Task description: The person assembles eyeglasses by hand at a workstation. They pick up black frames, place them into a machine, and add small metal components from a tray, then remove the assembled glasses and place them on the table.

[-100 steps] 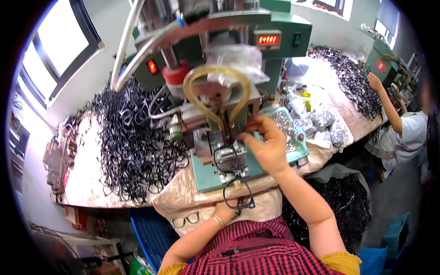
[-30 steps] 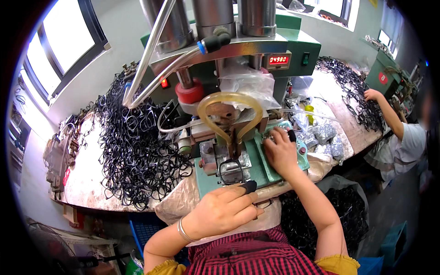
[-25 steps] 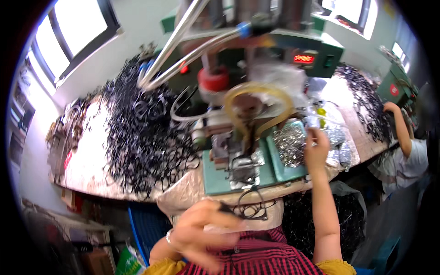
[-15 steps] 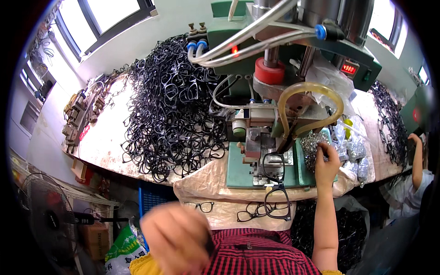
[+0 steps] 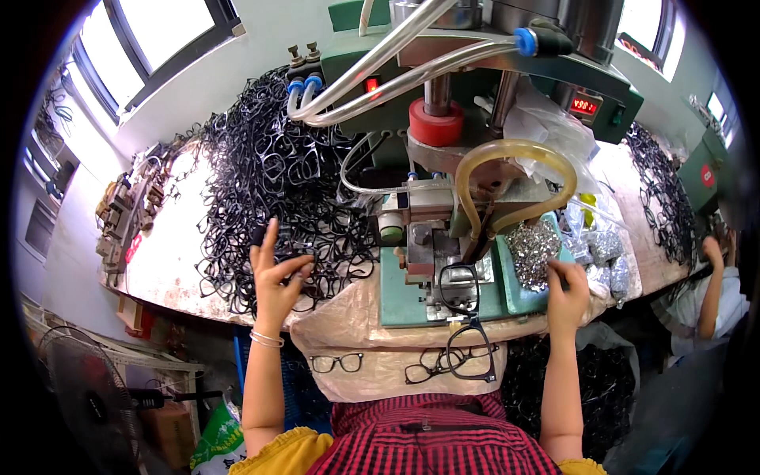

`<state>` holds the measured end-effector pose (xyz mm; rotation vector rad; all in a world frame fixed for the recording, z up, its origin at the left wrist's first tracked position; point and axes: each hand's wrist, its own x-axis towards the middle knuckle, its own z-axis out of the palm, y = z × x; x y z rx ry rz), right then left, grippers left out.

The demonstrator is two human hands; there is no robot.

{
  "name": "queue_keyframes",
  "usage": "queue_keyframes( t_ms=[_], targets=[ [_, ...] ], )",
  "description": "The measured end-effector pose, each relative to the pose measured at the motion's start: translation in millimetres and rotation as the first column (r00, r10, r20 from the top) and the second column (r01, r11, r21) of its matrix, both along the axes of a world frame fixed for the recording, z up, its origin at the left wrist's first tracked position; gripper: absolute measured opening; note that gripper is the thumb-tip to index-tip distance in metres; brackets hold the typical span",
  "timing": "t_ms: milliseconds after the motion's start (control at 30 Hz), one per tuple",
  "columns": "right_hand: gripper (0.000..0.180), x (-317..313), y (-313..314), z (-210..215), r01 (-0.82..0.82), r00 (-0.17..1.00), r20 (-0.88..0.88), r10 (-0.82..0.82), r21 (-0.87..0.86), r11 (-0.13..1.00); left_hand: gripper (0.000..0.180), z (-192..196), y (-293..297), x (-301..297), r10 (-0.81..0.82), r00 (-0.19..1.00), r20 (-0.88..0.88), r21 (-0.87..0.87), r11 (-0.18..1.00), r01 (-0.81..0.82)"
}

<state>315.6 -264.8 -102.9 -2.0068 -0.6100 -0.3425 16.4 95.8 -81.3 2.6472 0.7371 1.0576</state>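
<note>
Head view, nearest first: a red-and-black checked garment with yellow sleeves (image 5: pixel 427 439) is seen at the lower edge, and both bare forearms rise from it. Just beyond, a few finished black-rimmed spectacles (image 5: pixel 336 362) are laid on a beige cloth cover (image 5: pixel 372 372) draped over the near table edge.

The left hand (image 5: pixel 277 273), with thin bangles at the wrist, is raised at the near rim of a large heap of black plastic spectacle frames (image 5: pixel 277 198). Its fingers are partly spread, thumb and forefinger closed on one black frame at the heap's edge; how firmly cannot be told. The rest of the heap lies directly beyond and to the left of this hand, so the left hand is by far the nearer to it.

The right hand (image 5: pixel 566 293) is set at the right near corner of the green press bed (image 5: pixel 412 297), fingers curled down beside a pile of small silvery metal parts (image 5: pixel 534 249); whether anything is pinched cannot be told. Between the hands, a single black frame (image 5: pixel 459 289) is seated on the bed, its long axis running near to far.

Farther back stands the green machine body (image 5: pixel 475 71) with clear hoses, a red collar (image 5: pixel 435 123) and an amber tube loop (image 5: pixel 514 182). At the far right, another person's arm (image 5: pixel 712 277) is seen by a second heap of frames.
</note>
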Motion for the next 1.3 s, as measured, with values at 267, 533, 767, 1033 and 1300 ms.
queue_keyframes(
  t_ms=[267,533,767,1033,1300],
  targets=[
    [0.035,-35,71,70,-0.346,0.925,-0.037,0.379,0.336,0.876,0.006,20,-51,70,-0.074,0.900,0.429,-0.263,0.943,0.203],
    [0.049,-55,90,53,-0.306,0.837,-0.220,0.502,0.571,0.761,0.011,-12,-86,60,0.123,0.694,0.709,-0.612,0.596,0.520],
    [0.059,-70,96,70,-0.293,0.680,-0.293,0.672,0.732,0.615,0.004,110,-115,103,-0.388,0.524,0.758,-0.117,0.710,0.694],
    [0.051,-78,94,86,-0.312,0.701,-0.340,0.627,0.645,0.698,0.010,97,-144,94,-0.497,0.622,0.605,0.003,0.783,0.623],
    [0.011,-25,88,37,-0.090,0.989,-0.079,0.126,0.359,0.929,0.015,117,-135,92,-0.420,0.565,0.710,-0.044,0.774,0.631]
  ],
)
